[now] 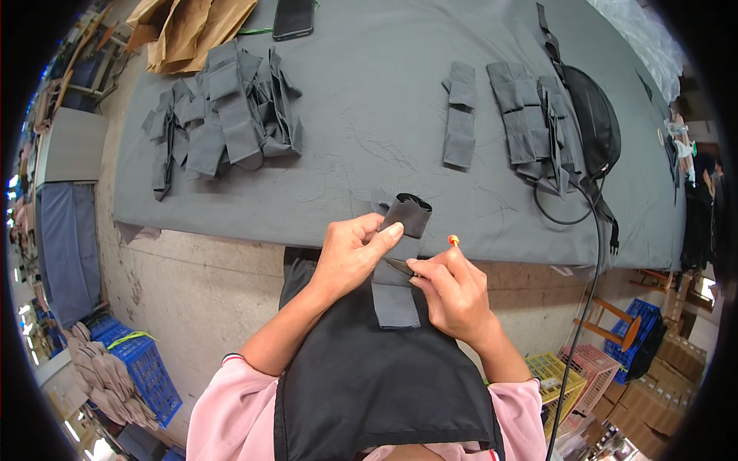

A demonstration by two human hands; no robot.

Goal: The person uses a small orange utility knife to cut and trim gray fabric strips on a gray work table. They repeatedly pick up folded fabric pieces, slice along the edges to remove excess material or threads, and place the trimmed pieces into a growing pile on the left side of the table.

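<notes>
My left hand [355, 250] pinches a dark grey fabric strip [396, 306] in front of my black apron, thumb on top. The strip's upper end is folded over into an open loop, and its lower end hangs down over the apron. In my right hand [457, 292] is a small pointed metal tool [398, 266], its tip against the strip just below my left thumb. An orange end [453, 240] sticks up behind the right fingers. Most of the tool is hidden in the grip, so its exact kind does not show.
A grey-covered table [346, 200] spans the front. On it lie a heap of grey fabric pieces [223, 115], a single piece [460, 115], a smaller pile [526, 115], a black waist bag [592, 123], a phone [294, 19] and brown paper [188, 34]. A black cable [578, 330] hangs at right.
</notes>
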